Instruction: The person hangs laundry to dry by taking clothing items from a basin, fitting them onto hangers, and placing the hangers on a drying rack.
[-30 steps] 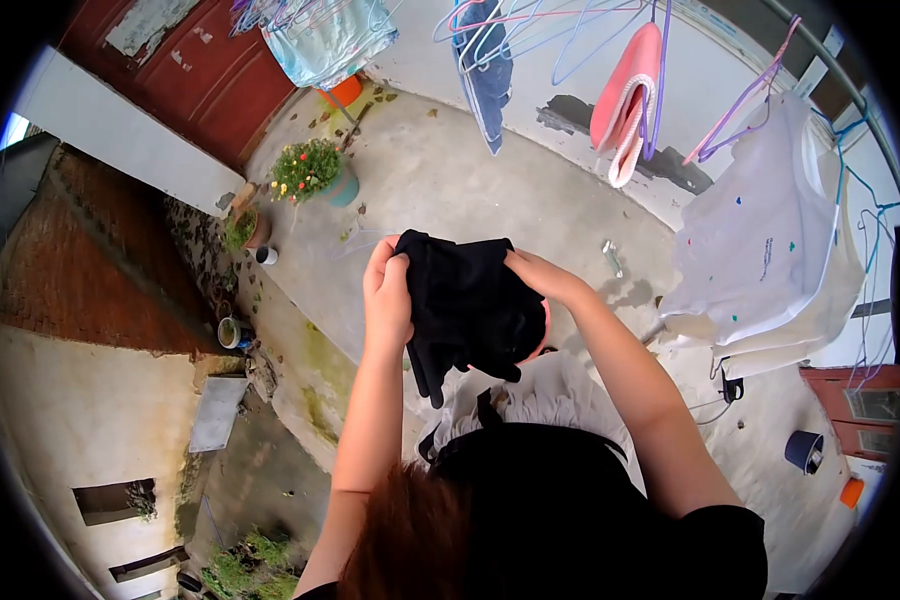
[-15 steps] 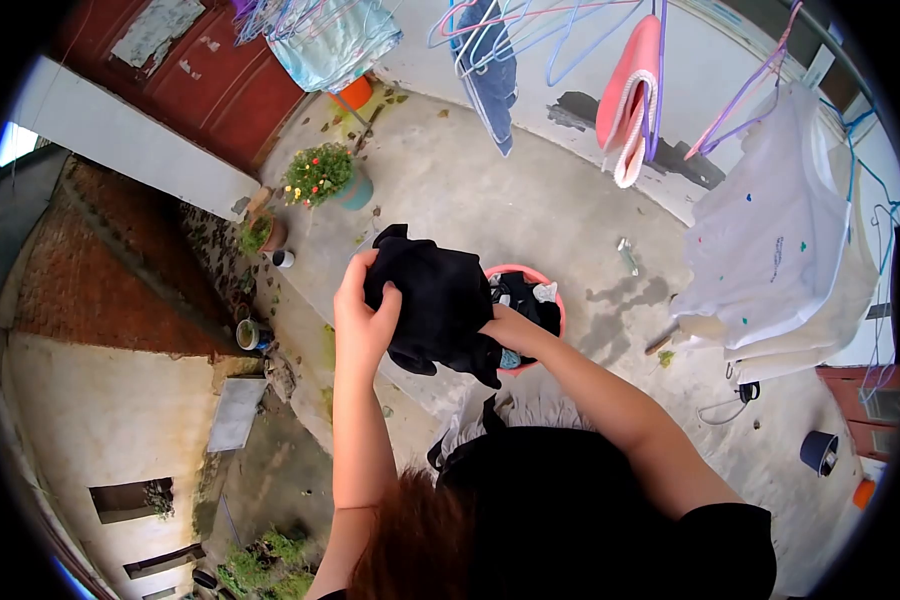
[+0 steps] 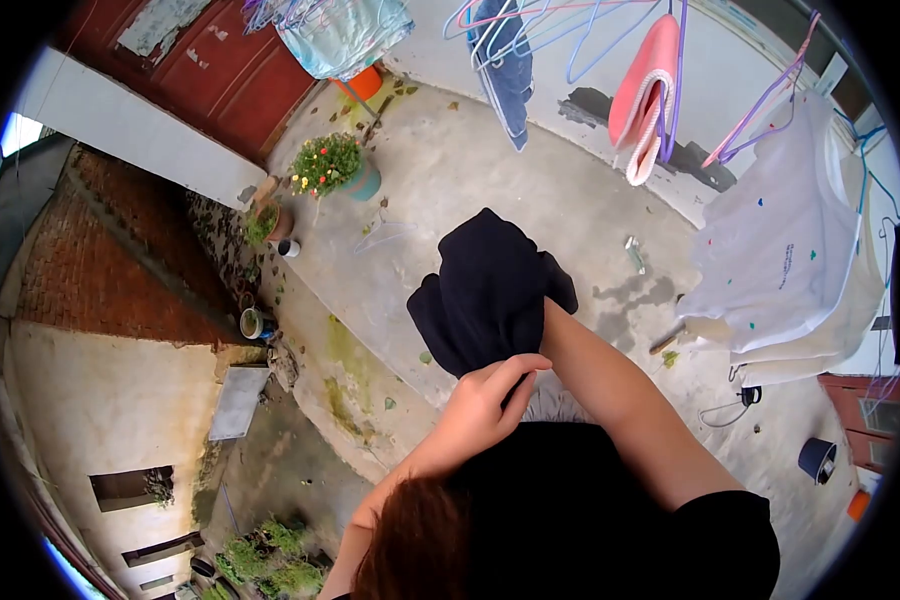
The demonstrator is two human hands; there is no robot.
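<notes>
A dark navy or black garment (image 3: 495, 285) is bunched up in front of me, above the concrete ground. My left hand (image 3: 490, 400) is closed on its lower edge, thumb and forefinger near my right forearm. My right hand is hidden: the forearm runs up into or behind the cloth at its right side, so its fingers cannot be seen. A strip of pale gathered fabric (image 3: 555, 402) shows just below the garment, against my body.
Overhead hang several hangers, a pink towel (image 3: 645, 95), blue jeans (image 3: 503, 80) and a white shirt (image 3: 770, 235). On the ground lie a thin hanger (image 3: 385, 232) and a clear bottle (image 3: 635, 254). A flower pot (image 3: 362, 182) and dark bucket (image 3: 817, 457) stand farther out.
The garment has moved up and right and been turned, now covering the pink basin of clothes. My left hand shifted from its upper left to its lower edge; my right hand went out of sight.
</notes>
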